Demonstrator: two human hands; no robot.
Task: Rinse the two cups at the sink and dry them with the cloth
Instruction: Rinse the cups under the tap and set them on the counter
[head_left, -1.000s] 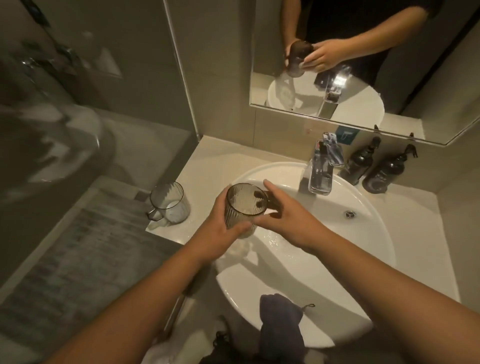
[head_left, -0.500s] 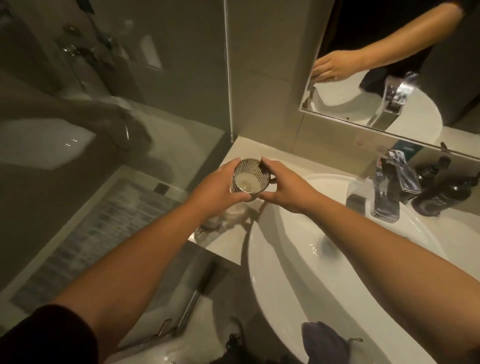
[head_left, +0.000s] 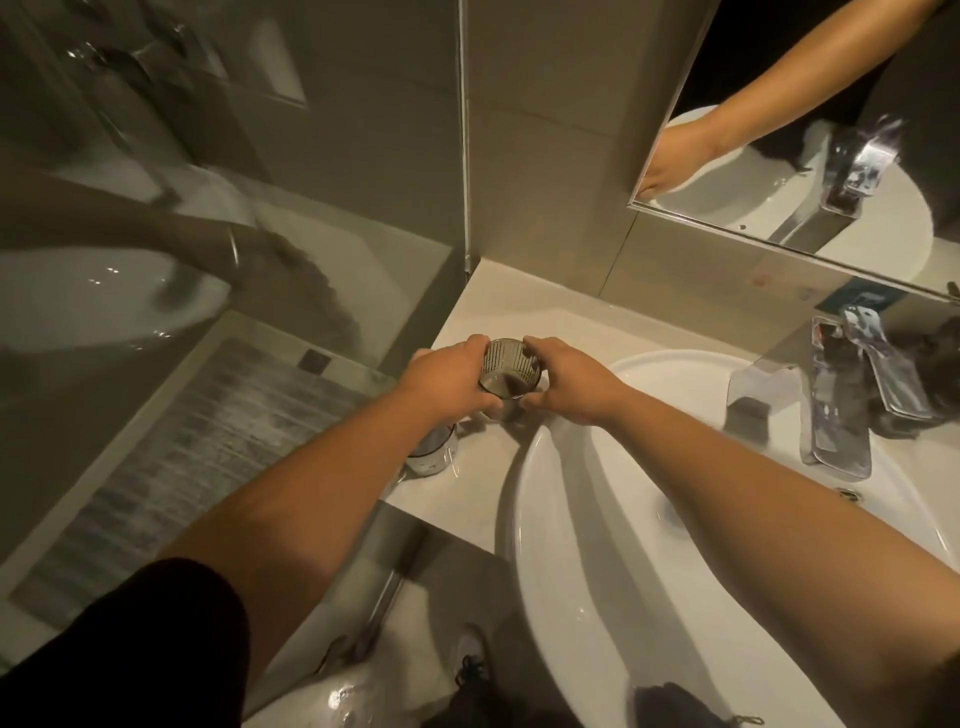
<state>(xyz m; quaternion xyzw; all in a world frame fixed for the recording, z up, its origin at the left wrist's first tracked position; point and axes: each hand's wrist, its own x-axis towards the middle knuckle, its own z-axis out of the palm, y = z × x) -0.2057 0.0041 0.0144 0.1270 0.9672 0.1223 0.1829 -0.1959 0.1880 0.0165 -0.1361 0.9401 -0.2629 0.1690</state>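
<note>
A ribbed smoky glass cup (head_left: 510, 370) is low over the counter, left of the white sink basin (head_left: 582, 613). My left hand (head_left: 451, 379) grips its left side and my right hand (head_left: 566, 382) grips its right side. Whether its base touches the counter I cannot tell. The second glass cup (head_left: 432, 451) stands on the counter just under my left wrist, mostly hidden. A dark cloth (head_left: 672, 704) lies on the basin's near rim at the bottom of the view.
The chrome faucet (head_left: 844, 410) rises at the basin's back right with dark pump bottles (head_left: 930, 364) behind it. A mirror (head_left: 810, 156) hangs above. A glass shower screen (head_left: 218, 208) borders the counter (head_left: 519, 312) on the left.
Both hands have carried the ribbed cup from above the basin leftward and down to the counter, beside the other cup. The view has swung left.
</note>
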